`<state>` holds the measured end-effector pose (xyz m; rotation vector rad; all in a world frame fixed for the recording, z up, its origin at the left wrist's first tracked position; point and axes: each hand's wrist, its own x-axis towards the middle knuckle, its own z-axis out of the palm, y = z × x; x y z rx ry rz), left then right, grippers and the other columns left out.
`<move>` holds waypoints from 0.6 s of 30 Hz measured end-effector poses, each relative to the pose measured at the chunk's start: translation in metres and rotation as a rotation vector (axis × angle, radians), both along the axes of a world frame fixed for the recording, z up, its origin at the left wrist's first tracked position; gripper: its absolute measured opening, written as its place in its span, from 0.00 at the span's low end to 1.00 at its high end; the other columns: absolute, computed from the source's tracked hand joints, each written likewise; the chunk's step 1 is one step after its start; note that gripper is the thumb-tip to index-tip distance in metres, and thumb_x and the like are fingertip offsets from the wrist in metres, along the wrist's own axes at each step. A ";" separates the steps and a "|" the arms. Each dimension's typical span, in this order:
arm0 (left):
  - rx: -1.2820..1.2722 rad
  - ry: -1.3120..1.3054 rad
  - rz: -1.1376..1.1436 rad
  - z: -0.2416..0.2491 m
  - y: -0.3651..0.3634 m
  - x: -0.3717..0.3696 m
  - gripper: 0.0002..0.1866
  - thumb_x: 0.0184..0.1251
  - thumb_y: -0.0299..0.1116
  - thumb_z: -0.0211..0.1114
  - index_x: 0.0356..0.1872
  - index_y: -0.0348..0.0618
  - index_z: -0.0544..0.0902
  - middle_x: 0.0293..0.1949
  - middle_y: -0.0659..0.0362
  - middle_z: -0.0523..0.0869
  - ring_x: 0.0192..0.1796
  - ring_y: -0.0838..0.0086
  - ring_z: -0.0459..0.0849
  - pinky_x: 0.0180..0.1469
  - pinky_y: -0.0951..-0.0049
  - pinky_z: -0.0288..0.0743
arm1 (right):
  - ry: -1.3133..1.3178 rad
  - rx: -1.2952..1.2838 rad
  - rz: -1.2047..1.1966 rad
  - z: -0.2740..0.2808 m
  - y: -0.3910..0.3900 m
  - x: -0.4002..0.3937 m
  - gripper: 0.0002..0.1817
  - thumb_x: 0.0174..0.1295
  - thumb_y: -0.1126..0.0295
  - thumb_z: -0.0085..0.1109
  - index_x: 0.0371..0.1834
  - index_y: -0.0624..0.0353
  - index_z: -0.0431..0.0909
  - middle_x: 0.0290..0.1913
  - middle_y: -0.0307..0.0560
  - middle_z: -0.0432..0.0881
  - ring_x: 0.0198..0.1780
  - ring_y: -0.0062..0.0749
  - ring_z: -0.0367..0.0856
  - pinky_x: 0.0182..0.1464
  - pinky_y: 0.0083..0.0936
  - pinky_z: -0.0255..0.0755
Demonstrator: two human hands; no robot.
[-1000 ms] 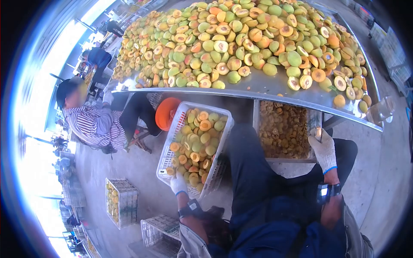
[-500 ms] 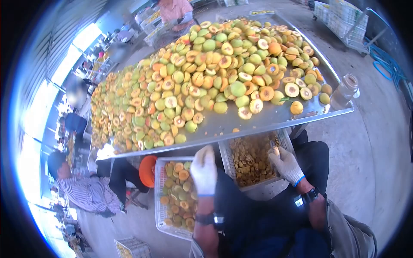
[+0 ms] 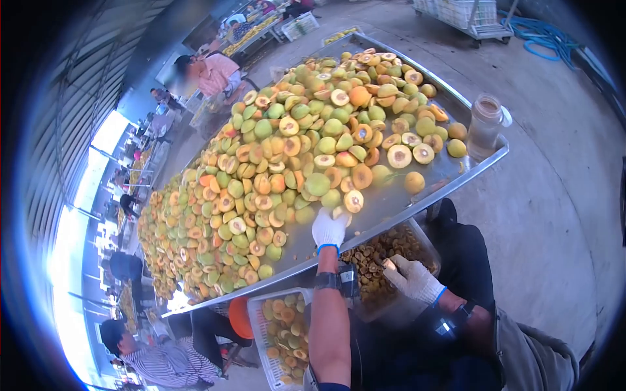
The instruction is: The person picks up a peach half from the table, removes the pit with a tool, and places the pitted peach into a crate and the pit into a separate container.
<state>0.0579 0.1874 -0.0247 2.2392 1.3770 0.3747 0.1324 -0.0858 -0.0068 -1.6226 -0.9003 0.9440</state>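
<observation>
- Left hand (image 3: 328,229): we record it gloved in white, arm stretched out over the front edge of the metal table (image 3: 385,210), fingers curled down onto a halved peach (image 3: 353,201) at the near edge of the heap. We cannot tell whether the fingers have closed around a fruit or only rest on one.
- Right hand (image 3: 412,279): gloved in white, held low below the table edge, closed around a small tool (image 3: 389,264) whose tip shows just past the fingers. We cannot make out what kind of tool it is.
- Pit crate (image 3: 427,242): a pale plastic crate under the table edge, holding brown stones and scraps; the right hand hangs just over its near side.
- Halves crate (image 3: 261,326): a white lattice crate lower left of the left forearm, holding cut peach halves, cut faces mostly up.
- Peach heap (image 3: 287,150): we list green and orange fruit, many halved with the stone still showing, spread across most of the table top from the near edge to the far end.
- Jar (image 3: 485,124): a clear jar with brownish contents standing upright at the right corner of the table, near the last fruit.
- Others: a person in a striped shirt (image 3: 156,362) seated lower left, and a person in a pink top (image 3: 218,70) at the far side of the table.
</observation>
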 end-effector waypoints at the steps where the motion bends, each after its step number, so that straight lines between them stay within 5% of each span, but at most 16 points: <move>1: 0.014 -0.098 -0.004 -0.003 -0.002 -0.006 0.31 0.55 0.50 0.73 0.53 0.34 0.84 0.43 0.34 0.88 0.49 0.40 0.88 0.54 0.50 0.80 | -0.008 -0.016 0.020 0.000 -0.001 0.000 0.18 0.80 0.54 0.55 0.51 0.60 0.78 0.35 0.68 0.85 0.41 0.67 0.86 0.43 0.49 0.77; 2: 0.030 -0.199 -0.004 0.000 -0.006 -0.010 0.31 0.54 0.48 0.75 0.52 0.33 0.83 0.41 0.34 0.88 0.48 0.39 0.87 0.53 0.50 0.80 | -0.019 -0.029 0.043 0.002 0.000 0.000 0.18 0.80 0.54 0.55 0.52 0.60 0.79 0.35 0.68 0.85 0.41 0.67 0.86 0.43 0.49 0.77; 3: 0.029 -0.180 0.011 0.017 -0.019 -0.012 0.26 0.57 0.38 0.75 0.54 0.33 0.83 0.41 0.46 0.88 0.42 0.58 0.88 0.49 0.58 0.82 | -0.015 -0.027 0.037 0.003 0.000 0.000 0.18 0.80 0.54 0.55 0.52 0.60 0.79 0.35 0.68 0.85 0.41 0.67 0.86 0.43 0.49 0.77; 4: 0.028 -0.177 0.006 0.033 -0.034 -0.016 0.26 0.57 0.38 0.75 0.54 0.33 0.83 0.41 0.46 0.88 0.42 0.58 0.88 0.49 0.58 0.82 | -0.018 -0.023 0.039 0.005 -0.001 0.000 0.18 0.80 0.54 0.55 0.52 0.60 0.79 0.35 0.68 0.85 0.41 0.65 0.87 0.44 0.48 0.77; 6: -0.407 -0.636 0.113 0.064 -0.065 -0.025 0.23 0.63 0.33 0.70 0.57 0.33 0.81 0.45 0.50 0.88 0.41 0.58 0.87 0.47 0.57 0.83 | -0.017 -0.022 0.040 0.008 -0.003 -0.001 0.18 0.80 0.54 0.54 0.52 0.60 0.79 0.35 0.67 0.85 0.40 0.64 0.87 0.44 0.47 0.77; 10: -0.676 -0.862 0.032 0.058 -0.104 -0.054 0.20 0.69 0.29 0.63 0.60 0.34 0.79 0.49 0.51 0.86 0.46 0.59 0.87 0.52 0.58 0.82 | 0.165 0.050 0.054 0.023 0.000 -0.002 0.18 0.80 0.54 0.55 0.50 0.61 0.80 0.35 0.64 0.85 0.39 0.60 0.86 0.44 0.45 0.77; 12: -0.901 -1.287 0.083 0.050 -0.129 -0.057 0.22 0.73 0.30 0.58 0.64 0.33 0.75 0.49 0.46 0.86 0.50 0.58 0.87 0.57 0.62 0.81 | 0.176 0.051 0.053 0.023 -0.001 -0.007 0.19 0.79 0.54 0.55 0.50 0.61 0.80 0.35 0.63 0.85 0.39 0.59 0.86 0.45 0.44 0.77; 13: -0.957 -1.351 0.129 0.033 -0.131 -0.062 0.22 0.74 0.29 0.54 0.66 0.33 0.73 0.56 0.44 0.84 0.57 0.52 0.85 0.64 0.55 0.79 | 0.141 0.045 0.055 0.019 0.001 -0.009 0.19 0.79 0.54 0.56 0.52 0.61 0.81 0.37 0.64 0.86 0.40 0.60 0.86 0.45 0.44 0.77; 18: -1.148 -1.511 0.147 0.048 -0.169 -0.058 0.23 0.82 0.41 0.52 0.68 0.35 0.73 0.61 0.42 0.82 0.60 0.45 0.83 0.68 0.44 0.75 | 0.102 0.059 0.019 0.034 -0.002 -0.019 0.23 0.78 0.53 0.57 0.63 0.59 0.80 0.42 0.66 0.87 0.45 0.64 0.87 0.47 0.47 0.78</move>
